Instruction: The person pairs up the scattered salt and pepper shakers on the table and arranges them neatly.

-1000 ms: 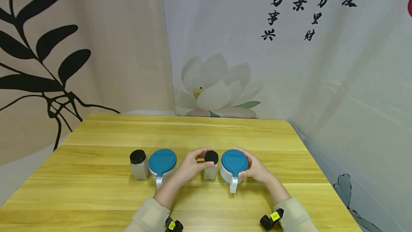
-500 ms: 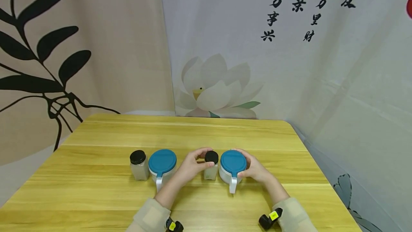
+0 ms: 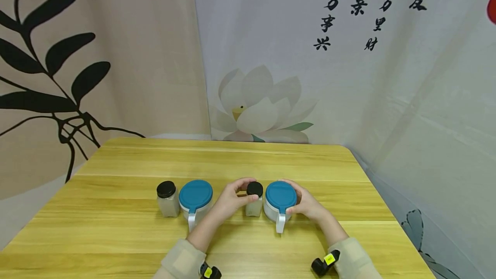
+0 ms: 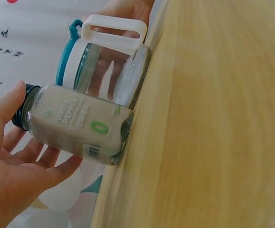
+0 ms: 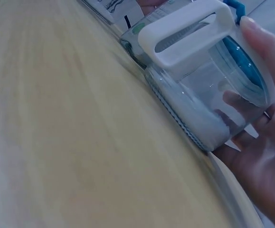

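My left hand (image 3: 230,199) grips a pepper jar (image 3: 254,207) with a black lid. Its thumb lies at the lid and its fingers reach behind the glass. Printed words and a green ring show on this jar, full of pale powder, in the left wrist view. Close to its right, my right hand (image 3: 309,203) holds a glass seasoning jar (image 3: 281,194) with a blue lid and white handle. White grains lie in its bottom, seen in the right wrist view, with fingers (image 5: 249,140) behind the glass. Both jars stand upright on the table.
Another black-lidded jar (image 3: 168,205) and a second blue-lidded jar (image 3: 195,194) stand side by side to the left; my left forearm partly covers the latter. The wooden table (image 3: 128,244) ends at a printed cloth backdrop (image 3: 263,98).
The right hand and its blue-lidded jar have shifted very slightly left, closer to the pepper jar. The left hand keeps its hold in the same place.
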A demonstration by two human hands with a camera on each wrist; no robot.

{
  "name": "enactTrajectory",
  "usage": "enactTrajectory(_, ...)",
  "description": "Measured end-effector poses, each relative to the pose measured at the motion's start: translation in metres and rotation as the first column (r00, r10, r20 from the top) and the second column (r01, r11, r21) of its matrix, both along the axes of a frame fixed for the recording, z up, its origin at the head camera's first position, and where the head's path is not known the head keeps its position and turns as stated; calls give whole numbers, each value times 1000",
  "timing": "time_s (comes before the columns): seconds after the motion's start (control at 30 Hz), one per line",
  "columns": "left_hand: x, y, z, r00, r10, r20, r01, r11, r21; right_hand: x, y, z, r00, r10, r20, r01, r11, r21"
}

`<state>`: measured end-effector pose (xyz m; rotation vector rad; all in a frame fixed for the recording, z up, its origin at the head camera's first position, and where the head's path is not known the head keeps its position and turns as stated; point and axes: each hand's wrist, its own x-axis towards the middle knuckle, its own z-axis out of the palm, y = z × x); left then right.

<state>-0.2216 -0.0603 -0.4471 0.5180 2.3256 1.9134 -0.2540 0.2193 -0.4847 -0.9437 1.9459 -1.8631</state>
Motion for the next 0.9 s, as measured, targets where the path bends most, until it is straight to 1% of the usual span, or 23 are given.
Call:
enactTrajectory(0.23, 0, -1, 0, 1000, 0, 15, 0, 1000, 3, -1, 2, -1, 999, 36, -14, -36, 999, -1)
enactTrajectory(0.43, -1, 0, -2, 1000, -3, 14, 3, 1000, 11, -2, 1, -2, 997, 74, -8, -74, 997, -18)
enactTrajectory(0.73, 2, 1, 1, 1000, 6, 14, -6, 1000, 1, -1, 2, -2, 997, 70, -9, -71, 997, -9)
enactTrajectory(0.9, 2, 1, 2, 1000, -4, 12, 4, 1000, 5, 1, 2, 1, 997, 71, 6, -71, 997, -8)
